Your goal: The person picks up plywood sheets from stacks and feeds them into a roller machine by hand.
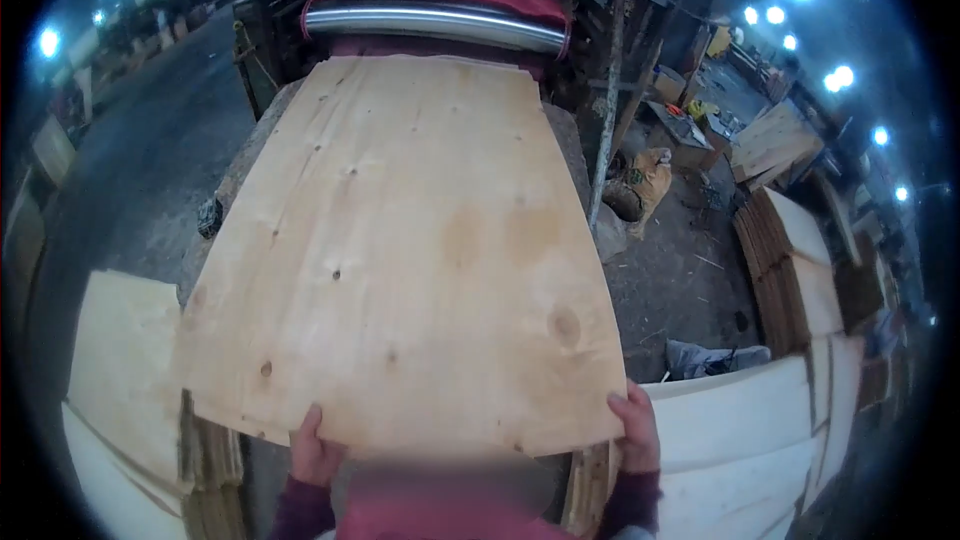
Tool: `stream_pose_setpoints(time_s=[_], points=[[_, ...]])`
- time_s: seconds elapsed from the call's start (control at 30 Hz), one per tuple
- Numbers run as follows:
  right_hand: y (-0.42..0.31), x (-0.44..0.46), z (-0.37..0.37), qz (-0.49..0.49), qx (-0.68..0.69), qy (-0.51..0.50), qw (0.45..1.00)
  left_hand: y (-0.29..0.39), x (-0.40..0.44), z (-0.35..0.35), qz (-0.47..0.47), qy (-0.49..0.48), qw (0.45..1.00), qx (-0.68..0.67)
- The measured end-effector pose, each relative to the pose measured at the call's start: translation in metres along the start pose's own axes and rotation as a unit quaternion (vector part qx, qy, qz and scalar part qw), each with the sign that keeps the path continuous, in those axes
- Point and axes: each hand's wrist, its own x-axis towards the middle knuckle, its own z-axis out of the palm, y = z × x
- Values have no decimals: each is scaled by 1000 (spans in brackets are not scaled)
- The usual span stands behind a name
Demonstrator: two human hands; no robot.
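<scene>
A large pale wood veneer sheet (420, 240) with dark knots lies in front of me, its far edge close to a shiny metal roller (440, 28) with red covering. My left hand (317, 450) grips the near edge left of centre, thumb on top and fingers hidden beneath. At the near right corner, my right hand (637, 425) holds the same sheet, its thumb at the edge and the other fingers partly hidden.
Stacked veneer sheets stand at the left (125, 360) and right (740, 420). Another stack (790, 270) is farther right. A slanting metal pole (608, 120) rises beside the roller machine. A yellowish sack (652, 183) sits on the floor.
</scene>
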Motion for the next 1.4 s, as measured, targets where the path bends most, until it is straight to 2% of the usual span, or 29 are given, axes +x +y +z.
stream_pose_setpoints(time_s=[0.03, 0.07, 0.1, 0.13, 0.17, 0.23, 0.33, 0.43, 0.6, 0.7, 0.77, 0.83, 0.9, 0.93, 1.03, 1.07, 1.13, 1.17, 1.23, 1.27, 1.33, 1.37, 1.4], points=[[4, 15, -1, 15, -33, 20, 999, 1, 15, -4, -28, -16, 999, -1], [11, 32, -2, -30, -212, 78, 974, 6, 41, -6, -55, -32, 998, -2], [21, 50, 1, -74, -381, 131, 912, 10, 66, -3, -81, -48, 996, -1], [30, 63, 6, -117, -535, 181, 817, 9, 86, 14, -33, -21, 999, -9], [36, 70, 11, -145, -516, 174, 826, 8, 105, 35, 13, 7, 1000, -16], [52, 75, 17, -194, -478, 160, 841, 15, 134, 60, 12, 1, 1000, -20], [91, 57, 27, -170, -595, 99, 779, 28, 185, 86, 3, -11, 1000, 3], [123, 39, 29, -209, -645, 133, 723, 25, 263, 92, -16, -26, 1000, 4], [135, 11, 22, -149, -636, 214, 726, 18, 366, 135, 10, -22, 999, 34], [128, 6, 27, -93, -636, 244, 726, 29, 396, 166, -64, -34, 997, 13], [127, 4, 26, -87, -644, 256, 716, 20, 442, 146, -79, -134, 984, 91], [129, 5, 21, -113, -661, 260, 695, 20, 379, 172, -29, -107, 979, 172], [106, 9, 18, -29, -616, 229, 753, 11, 332, 153, -43, -178, 960, 214], [94, 11, 13, 15, -592, 213, 777, 8, 294, 144, -41, -164, 957, 235], [79, 17, -14, -89, -606, 248, 751, 7, 187, 92, -79, -164, 952, 245], [72, 21, -24, -67, -541, 243, 803, 7, 158, 61, -105, -197, 949, 224], [59, 30, -40, -16, -402, 222, 888, 14, 80, 34, -128, -187, 954, 197], [37, 29, -26, 17, -230, 171, 958, 14, 51, 13, -135, -184, 958, 174], [19, 35, -21, 69, -118, 54, 989, 12, -5, -21, -163, -152, 968, 114], [9, 38, -18, 95, -62, -6, 994, 1, -17, -45, -204, -180, 958, 93], [-31, 42, 21, 26, -55, -65, 996, -17, -39, -83, -288, -231, 928, 48], [-49, 37, 40, -7, -52, -95, 994, -24, -48, -81, -296, -242, 922, 59], [-65, 27, 53, -14, -11, -65, 998, -32, -55, -73, -303, -254, 916, 72]])
